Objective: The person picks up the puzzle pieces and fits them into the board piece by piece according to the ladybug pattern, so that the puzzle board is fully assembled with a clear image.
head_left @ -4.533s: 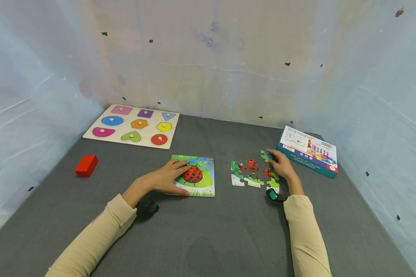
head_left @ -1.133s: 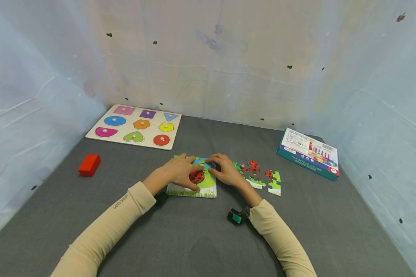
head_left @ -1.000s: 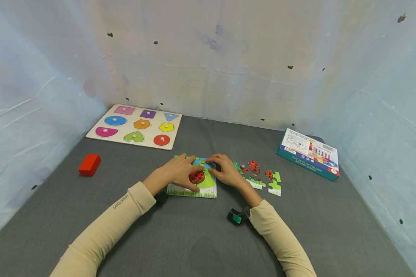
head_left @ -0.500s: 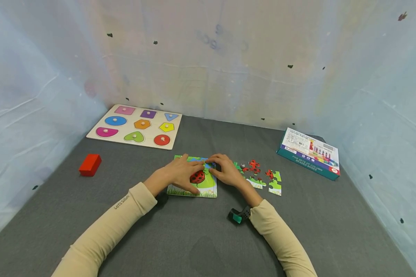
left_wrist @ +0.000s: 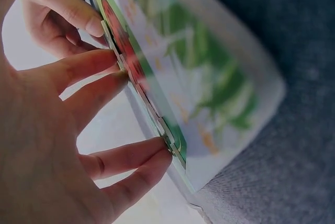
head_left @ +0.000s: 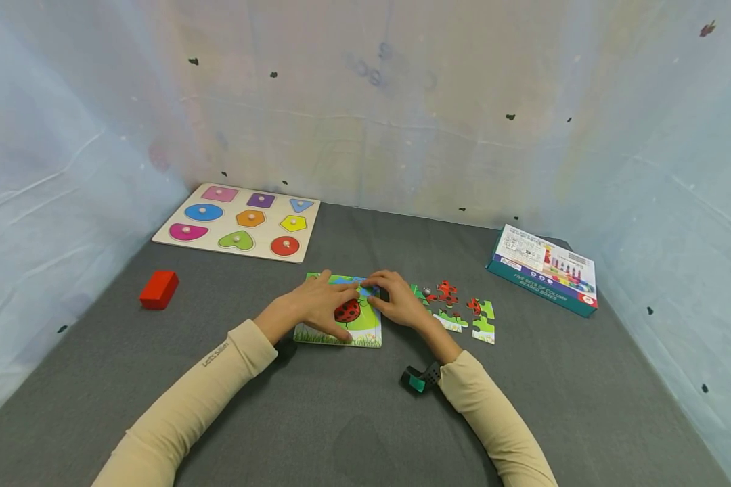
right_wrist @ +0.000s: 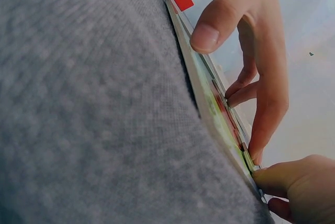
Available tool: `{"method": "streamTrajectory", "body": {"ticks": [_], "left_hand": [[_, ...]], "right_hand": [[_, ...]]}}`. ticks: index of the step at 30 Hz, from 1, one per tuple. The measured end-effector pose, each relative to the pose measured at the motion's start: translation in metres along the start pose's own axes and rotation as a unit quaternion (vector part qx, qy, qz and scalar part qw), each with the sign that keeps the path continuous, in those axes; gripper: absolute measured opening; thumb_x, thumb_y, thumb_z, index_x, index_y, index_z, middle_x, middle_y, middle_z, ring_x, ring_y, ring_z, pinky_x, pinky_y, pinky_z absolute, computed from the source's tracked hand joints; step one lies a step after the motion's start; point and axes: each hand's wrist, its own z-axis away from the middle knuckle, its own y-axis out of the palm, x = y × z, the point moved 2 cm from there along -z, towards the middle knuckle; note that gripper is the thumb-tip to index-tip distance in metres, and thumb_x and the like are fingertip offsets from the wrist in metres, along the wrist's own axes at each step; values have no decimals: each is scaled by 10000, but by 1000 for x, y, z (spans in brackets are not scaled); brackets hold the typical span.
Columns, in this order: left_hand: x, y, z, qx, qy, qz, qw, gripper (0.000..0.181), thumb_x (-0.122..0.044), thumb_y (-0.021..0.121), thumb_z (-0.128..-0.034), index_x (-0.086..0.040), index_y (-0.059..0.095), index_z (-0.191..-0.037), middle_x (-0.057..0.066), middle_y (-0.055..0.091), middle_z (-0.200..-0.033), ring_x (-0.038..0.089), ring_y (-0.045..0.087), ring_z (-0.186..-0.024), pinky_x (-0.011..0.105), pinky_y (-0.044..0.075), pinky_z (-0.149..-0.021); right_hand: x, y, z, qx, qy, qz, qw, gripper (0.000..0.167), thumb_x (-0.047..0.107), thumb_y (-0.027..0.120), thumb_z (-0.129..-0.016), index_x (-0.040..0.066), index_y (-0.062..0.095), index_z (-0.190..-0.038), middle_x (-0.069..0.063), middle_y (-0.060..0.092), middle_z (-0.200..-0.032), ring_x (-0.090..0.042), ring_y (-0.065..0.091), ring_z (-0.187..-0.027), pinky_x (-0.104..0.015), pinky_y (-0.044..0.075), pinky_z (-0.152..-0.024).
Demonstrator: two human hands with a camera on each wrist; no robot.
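has the ladybird board (head_left: 365, 337) at centre frame, under the left hand (head_left: 319, 302) and the fingers of the right hand (head_left: 397, 302); looks squarish, with no clear long axis. rests the left with fingers spread wide; bends the right over the board's upper right corner, apparently pinching a puzzle piece (head_left: 362, 302) (mostly hidden). shows loose pieces (head_left: 447, 291) right of centre, nearer the right.

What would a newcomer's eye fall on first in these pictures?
Probably the ladybird puzzle board near the centre, with the left hand and right hand close together over it. Next, the wooden shape board at the back left and the red block nearer on that side. Loose puzzle pieces lie to the right.
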Motion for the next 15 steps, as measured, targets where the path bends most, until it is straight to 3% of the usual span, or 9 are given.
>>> {"method": "streamTrajectory", "body": {"ticks": [10, 15], "left_hand": [[0, -1, -2, -8, 13, -37, 10000, 834, -688, 621, -720, -256, 419, -1404, -8, 304, -1503, 359, 387, -1127, 499, 414, -840], [-1, -2, -2, -33, 49, 4, 10000, 808, -678, 626, -724, -255, 442, -1387, 2, 310, -1501, 367, 392, -1126, 509, 413, -841]], "right_hand": [[0, -1, 1, 45, -49, 12, 10000, 270, 88, 628, -880, 12, 635, -1139, -154, 558, -1192, -298, 483, -1068, -476, 393, -891], [-2, 1, 1, 113, -112, 17, 9999, 332, 156, 658, -871, 15, 622, -1169, -148, 545, -1205, -300, 469, -1106, -480, 377, -930]]}}
